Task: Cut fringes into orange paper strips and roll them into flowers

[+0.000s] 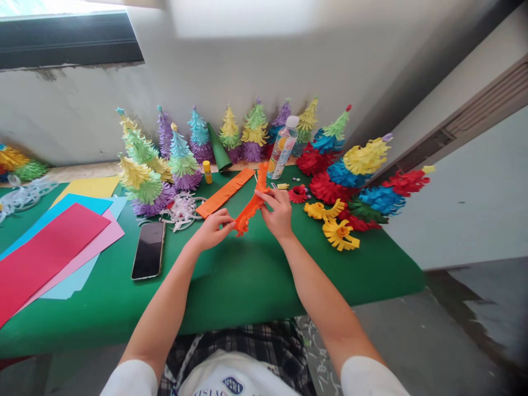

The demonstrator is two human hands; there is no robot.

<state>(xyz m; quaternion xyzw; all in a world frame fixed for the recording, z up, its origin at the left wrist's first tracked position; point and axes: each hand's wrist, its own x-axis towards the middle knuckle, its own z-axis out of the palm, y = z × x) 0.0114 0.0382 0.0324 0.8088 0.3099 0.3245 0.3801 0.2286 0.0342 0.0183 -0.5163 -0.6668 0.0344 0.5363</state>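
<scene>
An orange fringed paper strip (250,209) is stretched at a slant above the green table, its ends curled. My left hand (213,230) pinches its lower left end between thumb and fingers. Higher up and to the right, my right hand (277,212) grips the strip near its other end. Behind my left hand lies a second orange strip (226,192), flat on the table with cuts along one edge. A yellow glue stick (207,172) stands just beyond it. White paper scraps (183,210) are heaped left of that flat strip.
Colourful paper trees (256,129) line the wall, with a green cone (218,148) among them. A clear bottle (284,147) stands behind my right hand. Yellow curled strips (340,234) lie at the right. At the left are a phone (149,250) and coloured sheets (53,250) on the green table (247,291).
</scene>
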